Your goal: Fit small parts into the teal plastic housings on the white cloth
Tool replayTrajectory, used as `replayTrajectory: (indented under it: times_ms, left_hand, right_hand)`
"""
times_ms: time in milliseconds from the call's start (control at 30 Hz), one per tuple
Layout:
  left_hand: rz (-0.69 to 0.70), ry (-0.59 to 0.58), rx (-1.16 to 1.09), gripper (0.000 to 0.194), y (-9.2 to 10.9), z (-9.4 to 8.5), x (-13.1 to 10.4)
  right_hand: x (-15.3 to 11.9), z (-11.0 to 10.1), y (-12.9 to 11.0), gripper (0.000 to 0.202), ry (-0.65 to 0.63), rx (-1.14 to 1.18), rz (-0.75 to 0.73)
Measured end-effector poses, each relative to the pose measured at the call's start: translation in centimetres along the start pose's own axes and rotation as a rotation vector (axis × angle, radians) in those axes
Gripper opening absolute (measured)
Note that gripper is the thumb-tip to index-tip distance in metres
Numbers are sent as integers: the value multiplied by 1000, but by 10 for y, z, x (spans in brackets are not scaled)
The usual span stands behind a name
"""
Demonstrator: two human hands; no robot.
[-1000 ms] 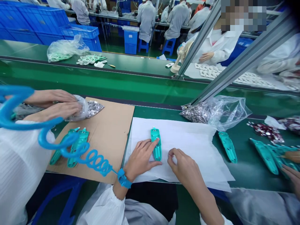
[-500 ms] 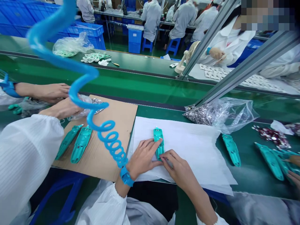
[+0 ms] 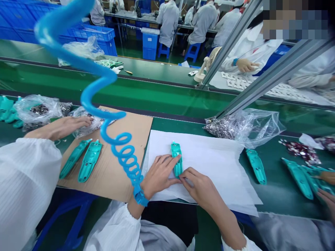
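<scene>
The right hand (image 3: 200, 186) has closed in, fingertips pinching at the teal shell (image 3: 177, 160) near the white sheet's (image 3: 220, 164) front edge, while the left hand (image 3: 158, 176) stays pressed flat on it.

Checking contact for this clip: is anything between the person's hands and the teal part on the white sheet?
Nothing visible. The left hand lies along the teal part, and the right hand meets its near end on the white sheet.

Factory assembly line. Green conveyor belt (image 3: 157, 94) runs 9 to 3 o'clock, workers in white coats (image 3: 167, 21) on blue stools (image 3: 192, 52) at 12. Stacked blue crates (image 3: 23, 21) at 10, aluminium frame struts (image 3: 264, 80) at 2, bagged small metal parts (image 3: 235, 127) beside them.
</scene>
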State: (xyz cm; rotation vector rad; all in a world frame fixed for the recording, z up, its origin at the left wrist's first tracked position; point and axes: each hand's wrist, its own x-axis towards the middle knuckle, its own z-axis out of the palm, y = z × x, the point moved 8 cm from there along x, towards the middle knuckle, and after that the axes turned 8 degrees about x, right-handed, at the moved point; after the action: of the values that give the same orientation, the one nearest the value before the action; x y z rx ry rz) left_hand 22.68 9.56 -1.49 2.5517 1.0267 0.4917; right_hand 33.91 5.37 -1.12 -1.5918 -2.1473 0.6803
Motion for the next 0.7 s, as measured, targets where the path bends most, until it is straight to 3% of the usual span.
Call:
replayTrajectory:
  times_ms: [100,233,367,433,533,700]
  left_hand:
    - [2,-4,2,85,-1,2,0]
    - [2,-2,10,85,-1,3,-1]
    - [7,-6,20,89,-1,3,-1]
    - [10,-4,25,91,0,3,-1]
    - [9,-2,24,97,-1,3,0]
    - [4,13,0,111,-2,5,1]
  right_hand:
    - [3,-3,3,15,-40,106,56]
    - [3,-18,4,10,49,273,141]
    - [7,-45,11,24,380,803,286]
    - [18,-52,11,24,552,1152,260]
    - [45,-48,8,14,650,1423,174]
    - [68,-26,14,9,686,1464,142]
